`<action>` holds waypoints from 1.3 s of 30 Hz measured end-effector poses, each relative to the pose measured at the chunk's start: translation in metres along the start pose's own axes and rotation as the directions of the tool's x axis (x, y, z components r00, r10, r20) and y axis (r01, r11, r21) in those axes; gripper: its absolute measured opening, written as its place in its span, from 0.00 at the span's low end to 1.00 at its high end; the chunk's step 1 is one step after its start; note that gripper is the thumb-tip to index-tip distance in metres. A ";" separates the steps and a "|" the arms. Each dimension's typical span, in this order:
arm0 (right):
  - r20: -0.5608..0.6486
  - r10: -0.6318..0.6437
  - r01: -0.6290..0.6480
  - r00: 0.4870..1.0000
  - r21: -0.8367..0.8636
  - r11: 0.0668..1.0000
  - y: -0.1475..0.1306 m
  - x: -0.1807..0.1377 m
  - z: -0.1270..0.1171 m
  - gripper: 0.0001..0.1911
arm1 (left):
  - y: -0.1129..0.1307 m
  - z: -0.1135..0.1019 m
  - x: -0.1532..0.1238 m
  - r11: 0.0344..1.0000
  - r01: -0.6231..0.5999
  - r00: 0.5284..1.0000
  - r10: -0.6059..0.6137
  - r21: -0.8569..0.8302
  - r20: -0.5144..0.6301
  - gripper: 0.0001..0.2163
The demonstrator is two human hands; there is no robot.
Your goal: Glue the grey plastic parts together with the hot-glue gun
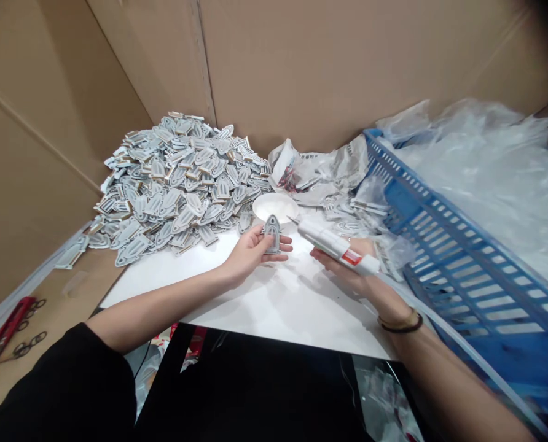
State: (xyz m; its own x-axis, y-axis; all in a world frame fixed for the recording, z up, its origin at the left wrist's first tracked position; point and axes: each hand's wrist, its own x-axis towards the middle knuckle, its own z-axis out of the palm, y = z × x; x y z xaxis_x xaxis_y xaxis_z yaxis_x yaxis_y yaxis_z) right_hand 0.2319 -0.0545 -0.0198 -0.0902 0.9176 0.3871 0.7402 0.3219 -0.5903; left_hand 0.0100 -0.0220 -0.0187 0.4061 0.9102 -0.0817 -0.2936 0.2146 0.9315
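My left hand [254, 248] grips a small grey, arch-shaped piece [273, 232] upright between thumb and fingers, its flat base at the bottom. In my right hand [343, 267] lies a white pen-like tool [332, 240] with a dark pointed tip and a red label, perhaps a glue gun. Its tip points left toward the piece, a short gap apart. Just behind the piece is a white round dish [275, 207], partly hidden by it. A large heap of similar grey pieces [177, 184] rises beyond my left hand.
Crumpled paper [320, 166] with small red bits lies behind the dish. At right stands a blue plastic basket [467, 245] full of clear plastic bags [499, 159]. Red-handled scissors [13, 322] rest on cardboard at far left. Tall cardboard walls [348, 67] close off the back of the white table [237, 307].
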 end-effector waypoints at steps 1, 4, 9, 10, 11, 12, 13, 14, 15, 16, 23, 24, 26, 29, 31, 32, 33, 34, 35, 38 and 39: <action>0.043 -0.070 0.071 0.997 -0.012 0.997 -0.001 0.000 0.000 0.18 | 0.000 0.000 0.000 1.000 0.001 1.000 -0.001 0.000 -0.007 0.10; 0.126 -0.231 0.235 0.965 -0.015 0.972 -0.002 0.000 0.002 0.18 | 0.000 -0.001 0.001 1.000 0.011 1.000 -0.011 0.018 -0.023 0.09; 0.153 -0.289 0.288 0.945 0.026 0.957 0.001 0.000 0.004 0.19 | -0.001 -0.004 0.000 0.992 -0.001 1.000 0.005 0.122 -0.029 0.08; 0.148 -0.288 0.287 0.946 0.027 0.958 0.001 0.000 0.004 0.19 | -0.002 -0.004 0.000 0.987 -0.022 0.999 0.026 0.161 -0.028 0.09; 0.142 -0.285 0.285 0.948 0.023 0.958 0.002 0.000 0.004 0.19 | -0.002 -0.004 -0.001 0.980 -0.044 0.998 0.051 0.194 -0.028 0.09; 0.139 -0.281 0.281 0.950 0.017 0.959 0.003 0.000 0.004 0.19 | -0.002 -0.003 -0.001 0.975 -0.064 0.997 0.071 0.213 -0.029 0.09; 0.137 -0.276 0.277 0.951 0.011 0.961 0.003 0.000 0.004 0.19 | -0.001 -0.003 -0.001 0.973 -0.074 0.996 0.082 0.217 -0.028 0.09; 0.139 -0.275 0.276 0.951 0.006 0.961 0.003 0.000 0.004 0.18 | -0.001 -0.002 -0.001 0.975 -0.074 0.996 0.082 0.208 -0.028 0.08; 0.145 -0.277 0.280 0.950 0.004 0.960 0.003 0.000 0.004 0.19 | 0.000 -0.001 -0.001 0.979 -0.066 0.997 0.073 0.193 -0.027 0.06; 0.151 -0.282 0.284 0.948 0.007 0.959 0.003 0.000 0.004 0.18 | 0.000 0.000 -0.001 0.982 -0.056 0.998 0.062 0.180 -0.028 0.05; 0.161 -0.305 0.300 0.939 0.054 0.952 -0.005 -0.001 0.004 0.18 | 0.000 0.000 -0.004 0.960 -0.051 0.999 0.053 0.276 0.000 0.02; 0.159 -0.300 0.296 0.940 0.053 0.954 -0.006 -0.002 0.003 0.18 | 0.000 0.000 -0.004 0.959 -0.061 0.998 0.061 0.277 0.008 0.02; 0.148 -0.297 0.293 0.943 0.046 0.955 -0.007 -0.002 0.003 0.18 | 0.000 -0.001 -0.005 0.958 -0.074 0.997 0.070 0.276 0.023 0.03; 0.113 -0.317 0.314 0.942 0.044 0.948 -0.006 -0.002 0.004 0.18 | 0.001 -0.001 -0.006 0.957 -0.076 0.997 0.067 0.280 0.042 0.03; 0.103 -0.323 0.320 0.941 0.038 0.947 -0.006 -0.002 0.004 0.18 | 0.001 -0.001 -0.006 0.958 -0.077 0.997 0.066 0.277 0.050 0.04; 0.103 -0.320 0.318 0.942 0.030 0.948 -0.005 -0.002 0.004 0.18 | 0.001 -0.001 -0.006 0.958 -0.077 0.996 0.065 0.276 0.055 0.04; 0.106 -0.314 0.314 0.943 0.020 0.949 -0.005 -0.002 0.004 0.18 | 0.001 -0.001 -0.006 0.958 -0.078 0.996 0.063 0.276 0.061 0.05; 0.110 -0.311 0.311 0.944 0.011 0.950 -0.004 -0.002 0.004 0.18 | 0.001 -0.001 -0.007 0.957 -0.078 0.996 0.062 0.278 0.066 0.05; 0.113 -0.311 0.313 0.944 0.004 0.950 -0.004 -0.003 0.005 0.17 | 0.001 -0.001 -0.007 0.957 -0.077 0.996 0.059 0.281 0.071 0.05; 0.121 -0.333 0.336 0.935 -0.002 0.942 -0.001 -0.003 0.006 0.16 | 0.002 -0.001 -0.007 0.956 -0.074 0.996 0.055 0.284 0.073 0.05; 0.122 -0.341 0.344 0.932 0.000 0.939 0.000 -0.003 0.006 0.16 | 0.002 -0.001 -0.007 0.957 -0.073 0.996 0.055 0.281 0.071 0.05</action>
State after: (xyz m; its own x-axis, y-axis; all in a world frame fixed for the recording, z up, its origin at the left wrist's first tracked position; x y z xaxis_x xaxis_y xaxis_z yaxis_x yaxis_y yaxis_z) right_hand 0.2280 -0.0555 -0.0251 -0.4182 0.7737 0.4759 0.6642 0.6178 -0.4209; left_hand 0.0062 -0.0273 -0.0168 0.4494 0.8933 -0.0049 -0.0671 0.0392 0.9970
